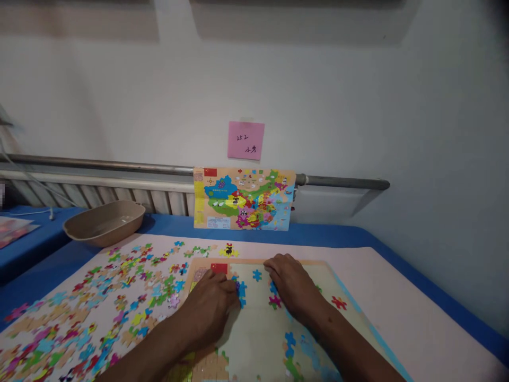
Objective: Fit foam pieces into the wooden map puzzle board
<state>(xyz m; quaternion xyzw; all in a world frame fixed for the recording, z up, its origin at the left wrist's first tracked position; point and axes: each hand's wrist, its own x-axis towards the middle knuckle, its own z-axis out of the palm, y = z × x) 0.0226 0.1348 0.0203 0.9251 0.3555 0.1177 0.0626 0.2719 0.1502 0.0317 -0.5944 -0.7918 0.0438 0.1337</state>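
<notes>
Both hands (254, 297) press flat, seemingly holding nothing, on the puzzle board (258, 329).

Loose pieces (99, 307) left of puzzle board (254, 323), bowl (104, 223) behind them

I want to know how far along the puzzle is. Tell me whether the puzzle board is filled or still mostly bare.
Mostly bare. The puzzle board shows wide open backing with only scattered pieces placed, while loose pieces cover the table beside it.

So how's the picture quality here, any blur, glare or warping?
Head view: soft, even light with no glare; edges bend, the blue table rim flaring outward; corners darken; the loose puzzle pieces smear bottom left; the left hand and right hand are fairly sharp.
</notes>
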